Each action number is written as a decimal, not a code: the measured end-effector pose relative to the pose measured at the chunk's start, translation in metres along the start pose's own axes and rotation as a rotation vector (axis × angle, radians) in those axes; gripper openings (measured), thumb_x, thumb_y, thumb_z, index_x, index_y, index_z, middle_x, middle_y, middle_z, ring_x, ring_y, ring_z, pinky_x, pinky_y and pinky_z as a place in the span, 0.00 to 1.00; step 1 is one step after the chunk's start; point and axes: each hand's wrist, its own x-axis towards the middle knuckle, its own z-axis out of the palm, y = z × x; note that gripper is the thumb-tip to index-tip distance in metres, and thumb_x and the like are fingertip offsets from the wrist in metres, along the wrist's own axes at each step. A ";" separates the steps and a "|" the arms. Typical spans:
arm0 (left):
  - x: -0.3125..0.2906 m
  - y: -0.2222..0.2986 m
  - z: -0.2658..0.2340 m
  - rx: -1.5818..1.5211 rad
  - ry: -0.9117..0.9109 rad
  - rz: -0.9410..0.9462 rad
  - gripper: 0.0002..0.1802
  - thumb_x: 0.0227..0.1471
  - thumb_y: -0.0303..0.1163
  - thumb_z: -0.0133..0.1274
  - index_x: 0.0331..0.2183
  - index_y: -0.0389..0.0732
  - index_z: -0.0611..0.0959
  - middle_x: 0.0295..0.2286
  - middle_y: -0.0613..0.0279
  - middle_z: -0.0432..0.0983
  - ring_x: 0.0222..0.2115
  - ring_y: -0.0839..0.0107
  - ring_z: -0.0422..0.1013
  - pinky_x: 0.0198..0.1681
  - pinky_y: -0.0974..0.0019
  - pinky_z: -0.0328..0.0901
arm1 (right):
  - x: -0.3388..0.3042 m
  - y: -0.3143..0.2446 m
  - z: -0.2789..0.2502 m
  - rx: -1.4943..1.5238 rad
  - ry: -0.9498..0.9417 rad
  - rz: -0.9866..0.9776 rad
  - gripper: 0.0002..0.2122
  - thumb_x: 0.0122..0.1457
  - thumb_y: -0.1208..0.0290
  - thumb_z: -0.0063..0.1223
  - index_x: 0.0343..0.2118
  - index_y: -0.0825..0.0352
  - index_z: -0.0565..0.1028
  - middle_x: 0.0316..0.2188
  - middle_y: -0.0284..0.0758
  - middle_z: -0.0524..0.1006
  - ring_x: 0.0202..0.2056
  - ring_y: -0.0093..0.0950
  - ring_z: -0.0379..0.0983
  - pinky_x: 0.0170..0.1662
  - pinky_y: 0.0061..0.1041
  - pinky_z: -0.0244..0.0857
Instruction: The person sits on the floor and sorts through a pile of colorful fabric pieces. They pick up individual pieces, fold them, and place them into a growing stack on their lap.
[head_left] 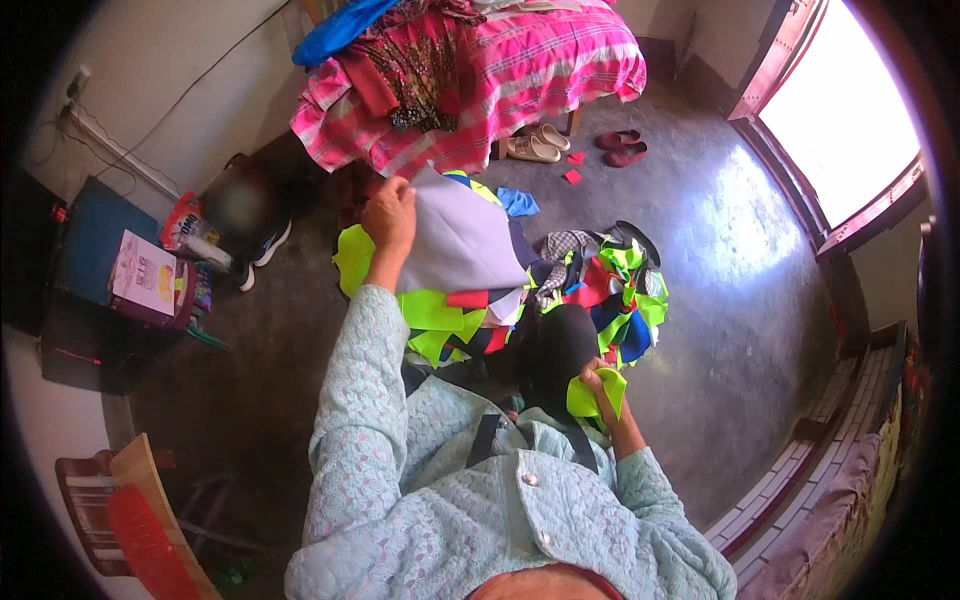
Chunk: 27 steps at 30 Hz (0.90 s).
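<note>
My left hand (391,215) is closed on the upper left edge of a large pale grey fabric piece (462,235), which it holds up over a heap of scraps. Beneath it lie neon yellow fabric scraps (430,312), with red and dark bits among them. My right hand (603,388) is closed around a small neon yellow fabric piece (584,400) beside my right knee. Just beyond that hand sits a second pile of mixed scraps (610,285) in neon, red, blue and black-and-white check. A blue cloth scrap (517,201) rests behind the grey piece.
A bed with a pink plaid cover (560,60) stands ahead, with beige shoes (535,146) and dark red shoes (622,148) by it. At left, a dark cabinet (95,340) bears a box (145,272). An open doorway (845,110) is at right; a wooden chair (85,510) stands lower left.
</note>
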 end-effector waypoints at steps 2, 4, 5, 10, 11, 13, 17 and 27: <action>0.010 -0.003 -0.010 -0.037 0.027 0.058 0.12 0.45 0.36 0.57 0.36 0.48 0.79 0.24 0.59 0.79 0.28 0.53 0.75 0.33 0.52 0.66 | 0.000 0.002 -0.001 0.007 0.011 0.006 0.15 0.55 0.56 0.56 0.24 0.63 0.70 0.21 0.24 0.68 0.23 0.15 0.63 0.26 0.17 0.57; 0.007 -0.003 -0.014 0.014 -0.049 0.031 0.26 0.41 0.34 0.60 0.45 0.44 0.74 0.35 0.54 0.77 0.37 0.55 0.73 0.41 0.56 0.65 | -0.001 -0.005 0.003 0.047 0.014 0.040 0.15 0.55 0.56 0.56 0.24 0.63 0.70 0.21 0.24 0.68 0.23 0.15 0.63 0.26 0.17 0.57; 0.001 -0.009 -0.010 0.035 0.023 0.109 0.29 0.40 0.33 0.61 0.47 0.43 0.72 0.39 0.52 0.75 0.40 0.54 0.71 0.44 0.56 0.64 | 0.000 -0.005 0.003 0.048 0.003 0.031 0.15 0.55 0.56 0.56 0.25 0.63 0.70 0.21 0.24 0.68 0.23 0.14 0.62 0.26 0.17 0.57; -0.054 -0.001 0.001 -0.173 0.017 0.489 0.31 0.35 0.30 0.62 0.46 0.39 0.72 0.47 0.49 0.67 0.49 0.51 0.63 0.52 0.55 0.59 | 0.001 -0.001 0.002 0.038 0.014 0.033 0.14 0.55 0.56 0.56 0.25 0.62 0.70 0.21 0.24 0.67 0.23 0.15 0.62 0.26 0.17 0.57; -0.074 0.006 0.002 -0.156 -0.027 0.557 0.30 0.34 0.30 0.62 0.44 0.40 0.73 0.47 0.50 0.68 0.50 0.53 0.63 0.53 0.54 0.58 | 0.001 -0.003 0.003 0.031 0.014 0.033 0.14 0.55 0.56 0.56 0.25 0.62 0.70 0.21 0.24 0.67 0.23 0.15 0.62 0.26 0.17 0.57; -0.107 0.025 -0.001 -0.153 -0.142 0.690 0.28 0.34 0.31 0.63 0.43 0.42 0.75 0.47 0.53 0.68 0.51 0.55 0.62 0.54 0.54 0.55 | 0.000 -0.006 0.003 0.043 0.012 0.047 0.14 0.55 0.56 0.56 0.25 0.62 0.70 0.20 0.24 0.67 0.23 0.15 0.63 0.26 0.17 0.58; -0.136 0.031 0.013 -0.135 -0.294 0.707 0.24 0.34 0.33 0.64 0.38 0.44 0.77 0.47 0.56 0.68 0.52 0.58 0.62 0.56 0.53 0.51 | -0.001 -0.010 0.003 0.097 0.005 0.082 0.14 0.55 0.56 0.56 0.25 0.61 0.69 0.20 0.24 0.67 0.22 0.15 0.63 0.25 0.17 0.58; -0.105 0.016 0.031 -0.735 -0.532 -0.089 0.12 0.54 0.34 0.52 0.36 0.35 0.81 0.29 0.70 0.76 0.31 0.84 0.67 0.36 0.77 0.63 | -0.002 -0.011 0.005 0.051 0.027 0.014 0.13 0.56 0.57 0.55 0.25 0.61 0.68 0.20 0.24 0.67 0.22 0.15 0.63 0.25 0.16 0.58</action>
